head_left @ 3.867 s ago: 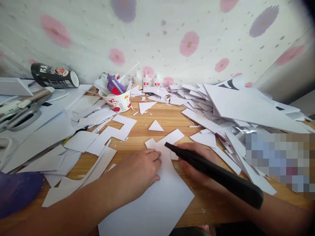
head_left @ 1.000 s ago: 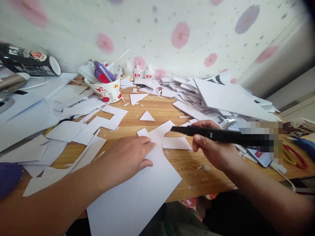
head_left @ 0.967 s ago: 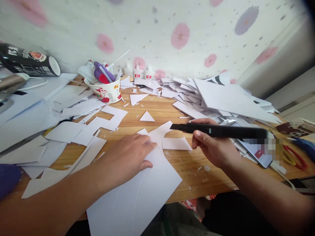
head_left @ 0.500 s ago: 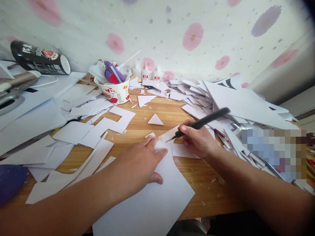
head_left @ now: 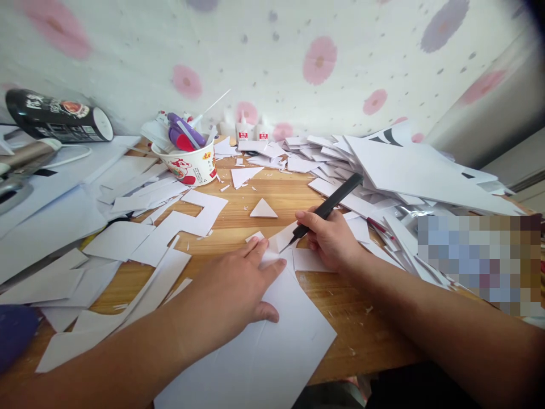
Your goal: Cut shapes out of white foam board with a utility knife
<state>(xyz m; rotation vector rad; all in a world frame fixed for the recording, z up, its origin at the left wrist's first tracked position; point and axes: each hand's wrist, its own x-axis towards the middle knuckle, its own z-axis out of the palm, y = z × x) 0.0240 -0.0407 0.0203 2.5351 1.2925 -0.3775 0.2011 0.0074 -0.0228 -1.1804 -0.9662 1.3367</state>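
Observation:
A white sheet of board (head_left: 272,341) lies at the front of the wooden table, running under my left hand (head_left: 238,278). That hand rests flat on it, fingers stretched forward and thumb apart. My right hand (head_left: 332,238) is closed around a black craft knife (head_left: 326,207), whose thin blade points down and left. Its tip is at the board's upper end, just right of my left fingertips; whether it touches the surface I cannot tell. A narrow white strip (head_left: 310,260) lies under my right hand. Beyond the hands sits a small white triangle (head_left: 263,209).
White offcuts (head_left: 157,238) cover the left side, and a pile of white board pieces (head_left: 409,176) fills the right. A paper tub (head_left: 187,167) of tools, small glue bottles (head_left: 243,132) and a black canister (head_left: 57,116) stand or lie along the back.
The knife's handle has swung to a steeper angle, and its tip sits slightly lower and nearer my left fingers. My left hand still presses the board. The whole view has shifted a little.

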